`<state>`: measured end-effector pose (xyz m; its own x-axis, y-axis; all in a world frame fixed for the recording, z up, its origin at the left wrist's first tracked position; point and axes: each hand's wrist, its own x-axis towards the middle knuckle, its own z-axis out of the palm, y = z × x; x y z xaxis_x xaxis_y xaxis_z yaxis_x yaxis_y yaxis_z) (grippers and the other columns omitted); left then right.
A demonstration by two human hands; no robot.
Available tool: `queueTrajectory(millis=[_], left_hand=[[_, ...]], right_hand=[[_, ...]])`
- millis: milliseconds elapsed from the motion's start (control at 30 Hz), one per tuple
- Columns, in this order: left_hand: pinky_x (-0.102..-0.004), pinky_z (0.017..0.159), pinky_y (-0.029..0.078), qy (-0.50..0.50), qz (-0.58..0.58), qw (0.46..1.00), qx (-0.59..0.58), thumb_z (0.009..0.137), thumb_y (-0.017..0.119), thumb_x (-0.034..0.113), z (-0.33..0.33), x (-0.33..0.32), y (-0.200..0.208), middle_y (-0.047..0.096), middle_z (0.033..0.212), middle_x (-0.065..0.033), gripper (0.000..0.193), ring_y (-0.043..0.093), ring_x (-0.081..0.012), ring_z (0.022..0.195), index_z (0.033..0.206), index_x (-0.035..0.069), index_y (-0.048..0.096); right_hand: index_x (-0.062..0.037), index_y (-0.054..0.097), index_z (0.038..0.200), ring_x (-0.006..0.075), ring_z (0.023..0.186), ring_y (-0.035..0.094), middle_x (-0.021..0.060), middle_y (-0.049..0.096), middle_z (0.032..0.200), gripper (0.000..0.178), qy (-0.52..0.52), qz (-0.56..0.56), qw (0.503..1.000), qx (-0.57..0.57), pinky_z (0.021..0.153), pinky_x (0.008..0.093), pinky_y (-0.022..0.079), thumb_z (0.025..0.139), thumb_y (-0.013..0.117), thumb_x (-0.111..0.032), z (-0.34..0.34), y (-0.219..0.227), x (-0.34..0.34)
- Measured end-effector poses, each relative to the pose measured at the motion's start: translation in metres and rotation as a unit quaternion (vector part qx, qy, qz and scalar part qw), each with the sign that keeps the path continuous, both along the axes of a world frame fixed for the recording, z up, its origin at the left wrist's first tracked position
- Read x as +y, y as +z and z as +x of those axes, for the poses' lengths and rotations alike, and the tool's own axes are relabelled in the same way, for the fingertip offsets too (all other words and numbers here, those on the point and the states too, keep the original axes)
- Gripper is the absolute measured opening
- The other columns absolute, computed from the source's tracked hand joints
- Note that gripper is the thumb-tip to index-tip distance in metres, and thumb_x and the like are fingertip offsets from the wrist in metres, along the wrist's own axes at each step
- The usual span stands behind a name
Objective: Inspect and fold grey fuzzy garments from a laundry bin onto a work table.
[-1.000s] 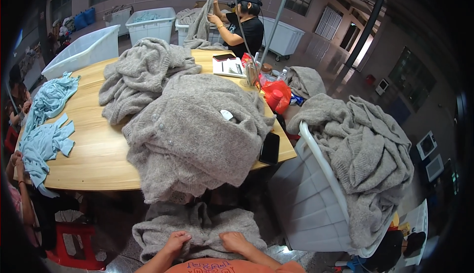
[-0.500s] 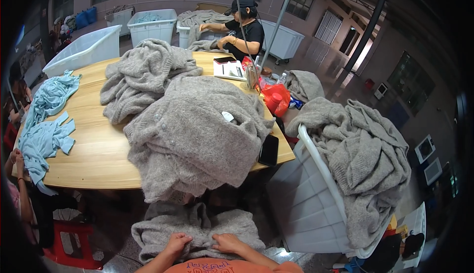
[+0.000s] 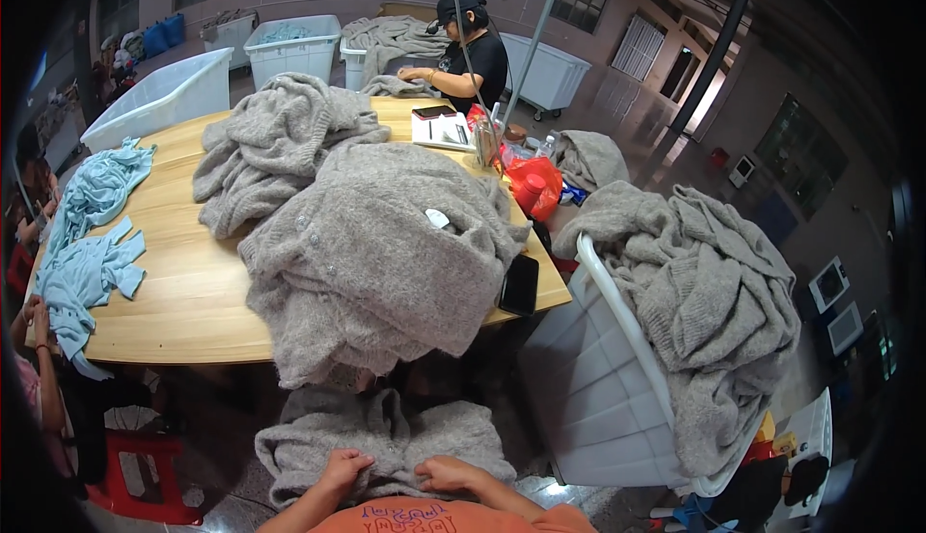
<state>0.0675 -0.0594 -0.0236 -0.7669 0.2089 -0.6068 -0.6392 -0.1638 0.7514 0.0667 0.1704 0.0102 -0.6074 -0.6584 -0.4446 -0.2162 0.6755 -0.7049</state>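
Observation:
A grey fuzzy knit garment (image 3: 318, 429) lies across my lap, below the table's front edge. My left hand (image 3: 344, 470) pinches the knit left of its middle. A short way to the right, my right hand (image 3: 451, 475) grips the same garment, fingers curled in. Folds and the angle hide my fingertips in part. Just beyond, a big heap of grey knitwear (image 3: 386, 244) overhangs the table edge, with a small white tag (image 3: 437, 218) on it. Behind that rests a second grey knit pile (image 3: 280, 137).
The wooden table (image 3: 193, 292) bears light-blue garments (image 3: 92, 273) at left, and a black phone (image 3: 519, 285) and red plastic bag (image 3: 536, 182) at right. A white bin (image 3: 598, 388) heaped with grey knitwear stands at my right. A co-worker (image 3: 475, 60) handles knitwear across the table.
My hands keep hold of the garment, nearly in the same places. The view has shifted slightly. Across the table, the co-worker's arms have drawn closer together over the knitwear.

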Motion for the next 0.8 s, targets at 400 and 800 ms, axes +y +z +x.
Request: queueTrajectory(millis=[400, 800], left_hand=[[-0.0213, 0.047, 0.038, 0.001, 0.07, 0.997, -0.009, 0.075, 0.06, 0.005, -0.007, 0.012, 0.032, 0.054, 0.059, 0.0007, 0.01, 0.047, -0.0065, 0.051, 0.066, 0.002, 0.059], [-0.0212, 0.051, 0.041, -0.032, 0.116, 0.993, -0.014, 0.077, 0.058, 0.006, -0.007, 0.013, 0.011, 0.058, 0.063, -0.0018, 0.008, 0.052, -0.0079, 0.055, 0.069, 0.002, 0.06]], right_hand=[[-0.0044, 0.054, 0.088, 0.0281, 0.071, 0.056, 0.0104, 0.056, 0.077, 0.021, -0.1, -0.263, 0.934, 0.22, 0.059, 0.0351, 0.045, 0.067, 0.052, 0.0, 0.013, 0.019, -0.024], [-0.0046, 0.053, 0.091, 0.0301, 0.079, 0.054, 0.0125, 0.054, 0.083, 0.025, -0.149, -0.21, 0.934, 0.246, 0.065, 0.0358, 0.045, 0.066, 0.054, -0.006, 0.02, 0.005, -0.039]])
